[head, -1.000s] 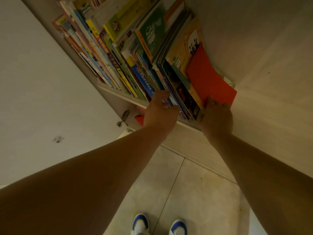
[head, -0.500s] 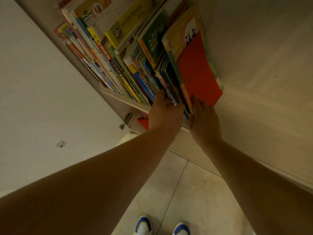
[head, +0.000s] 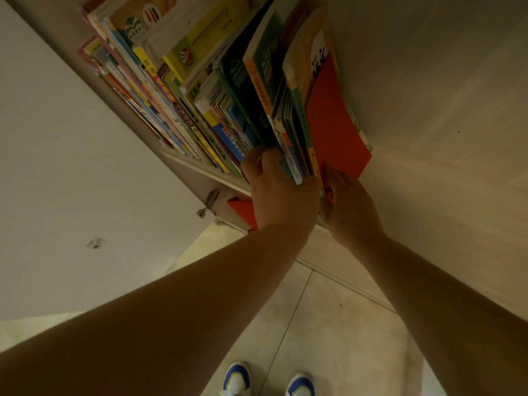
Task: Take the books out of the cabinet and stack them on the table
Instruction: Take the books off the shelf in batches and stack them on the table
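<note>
A row of colourful thin books (head: 200, 90) stands on a cabinet shelf (head: 200, 170) above me. At the row's right end is a bundle of books fronted by a red cover (head: 331, 121). My left hand (head: 280, 192) grips the bundle's left side, fingers pushed in between the spines. My right hand (head: 348, 204) presses on the bundle's right side, at the red cover's lower edge. The bundle stands squeezed between both hands, its lower edge at the shelf front.
The open cabinet door (head: 71, 181) stands to the left, with a hinge (head: 210, 201) near the shelf. The cabinet's side panel (head: 443, 110) is on the right. A red sheet (head: 243, 208) shows under the shelf. Tiled floor and my shoes (head: 268, 380) lie below.
My right hand has slid left with the red-covered books, closing the gap to my left hand. The bundle now stands more upright, pressed together between both hands.
</note>
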